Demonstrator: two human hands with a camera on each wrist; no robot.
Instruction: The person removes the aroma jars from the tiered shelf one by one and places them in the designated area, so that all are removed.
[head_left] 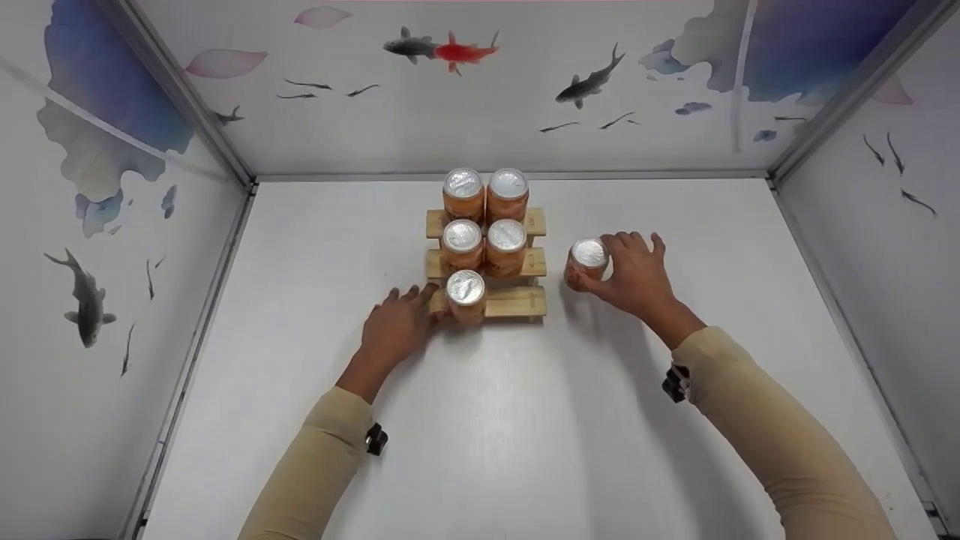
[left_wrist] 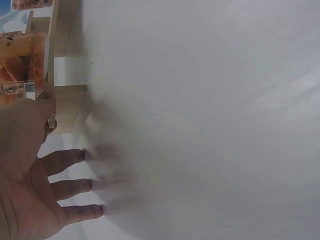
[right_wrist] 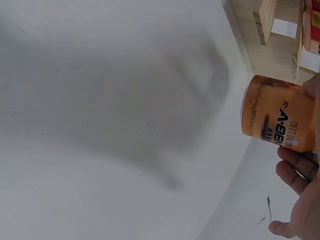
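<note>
My right hand (head_left: 637, 277) holds an orange can (head_left: 586, 262) with a silver top, to the right of a stepped wooden rack (head_left: 517, 302). Dark lettering shows on the can's side in the right wrist view, where its shadow falls apart from it. At the left end of the rack's lowest step, my left hand (head_left: 397, 326) pinches the board between thumb and index finger. Its other three fingers (left_wrist: 70, 189) stretch out straight toward the tabletop. Beside that hand, one matching can (head_left: 466, 296) stands on the lowest step.
Two more cans (head_left: 463, 244) stand on the middle step, and another pair (head_left: 508, 193) on the top step, near the back wall (head_left: 337, 135). White panels with painted fish enclose the white table (head_left: 480, 435) at the back and both sides.
</note>
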